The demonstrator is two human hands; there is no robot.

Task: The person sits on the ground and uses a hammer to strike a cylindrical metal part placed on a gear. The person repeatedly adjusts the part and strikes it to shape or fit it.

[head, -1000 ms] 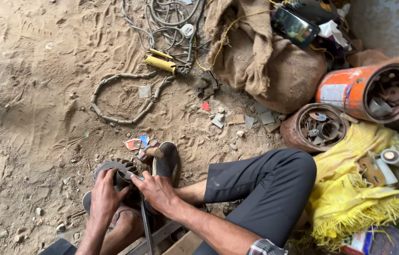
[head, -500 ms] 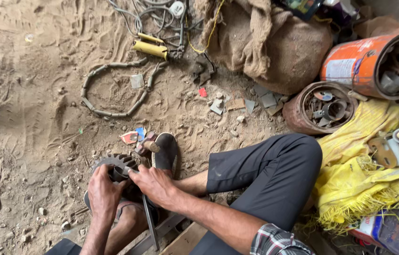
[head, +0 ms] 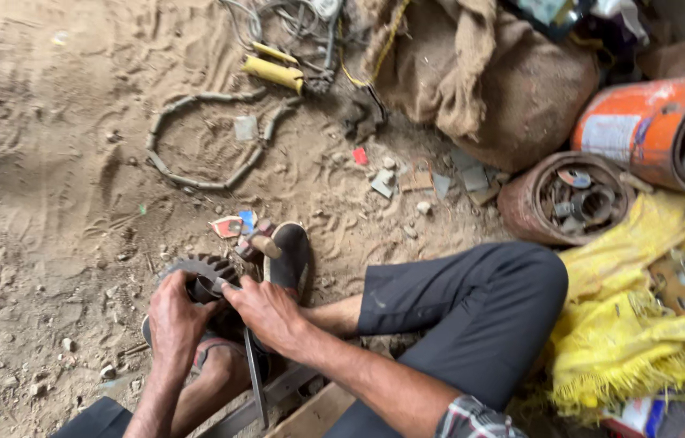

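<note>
I sit on sandy ground with a dark toothed gear held between my sandalled feet. My left hand grips the gear's near side from above. My right hand rests on its right side, fingers curled over a small metal part at the gear's centre. A dark sandal on my right foot stands just beyond my right hand. A thin metal bar runs down from under my hands toward me. The gear's lower half is hidden by my hands.
A curved hose loop and yellow-handled tools lie in the sand ahead. To the right are burlap sacks, a rusty tin of scrap parts, an orange can and a yellow cloth. Small debris scatters the ground.
The view has tilted down and closer. Both hands stay on the gear, with the right hand shifted slightly over its centre.
</note>
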